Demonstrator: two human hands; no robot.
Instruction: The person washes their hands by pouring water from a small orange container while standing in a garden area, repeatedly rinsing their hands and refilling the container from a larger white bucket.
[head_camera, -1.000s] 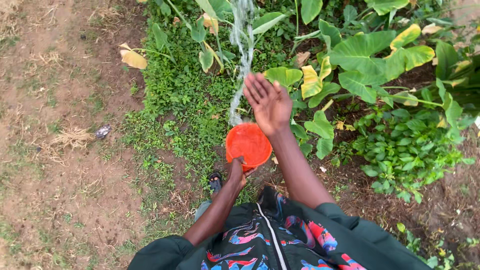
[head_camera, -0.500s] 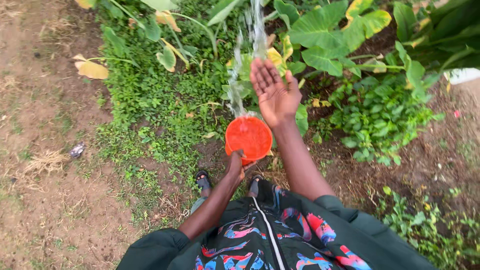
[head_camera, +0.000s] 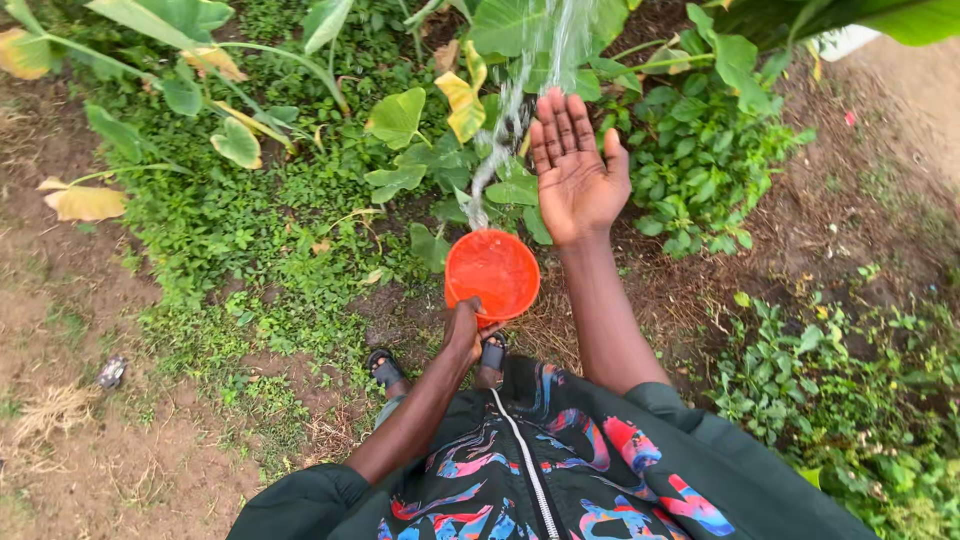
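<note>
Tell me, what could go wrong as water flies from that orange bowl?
The left hand grips the bowl only at its near rim, so it might slip. The water passes close by the open right hand and may splash the jacket. The sandalled feet stand on soil that could turn slick.

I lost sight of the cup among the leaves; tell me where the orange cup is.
In the head view the orange cup sits centre frame, gripped at its near rim by the left hand, just below the open right hand and the falling water.
</note>
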